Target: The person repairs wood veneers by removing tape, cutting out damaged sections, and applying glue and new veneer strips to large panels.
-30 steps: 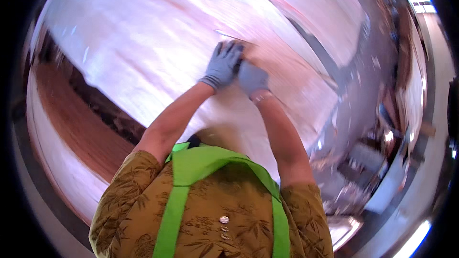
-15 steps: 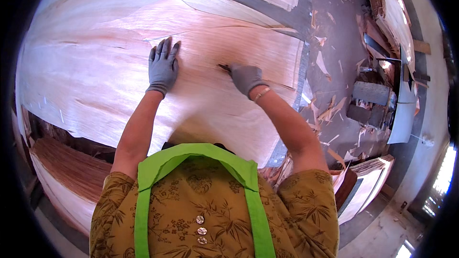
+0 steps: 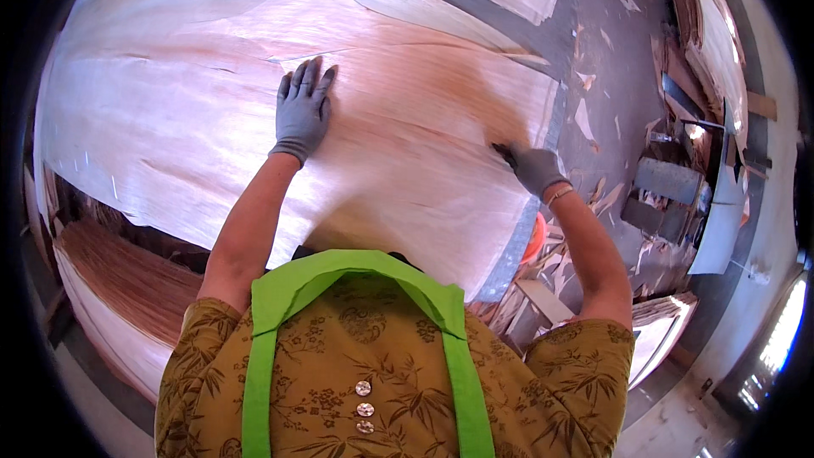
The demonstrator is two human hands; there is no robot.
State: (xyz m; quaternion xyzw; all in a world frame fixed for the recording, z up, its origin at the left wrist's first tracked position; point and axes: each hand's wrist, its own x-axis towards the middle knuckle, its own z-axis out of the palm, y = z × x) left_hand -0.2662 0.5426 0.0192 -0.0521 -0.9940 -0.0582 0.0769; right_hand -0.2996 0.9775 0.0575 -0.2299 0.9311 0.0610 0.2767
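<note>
Gloved left hand [image 3: 303, 114] flat, fingers slightly spread, gripping nothing, apparently bracing pale wood sheet [image 3: 407, 127] laid across table [image 3: 507, 265] before worker. Gloved right hand [image 3: 538, 171], curled around small dark tool [image 3: 504, 152], type unclear, near sheet's right edge, likely fisted for control.

Between the left hand [image 3: 303, 114] and right hand [image 3: 536, 170], a hand could slide across the flat wood sheet [image 3: 407, 131]. Beside the right forearm [image 3: 598, 250], a round orange thing [image 3: 535, 239] and wood scraps [image 3: 545, 301] crowd the way; farther right, grey blocks [image 3: 668, 180] obstruct the floor [image 3: 623, 114].
</note>
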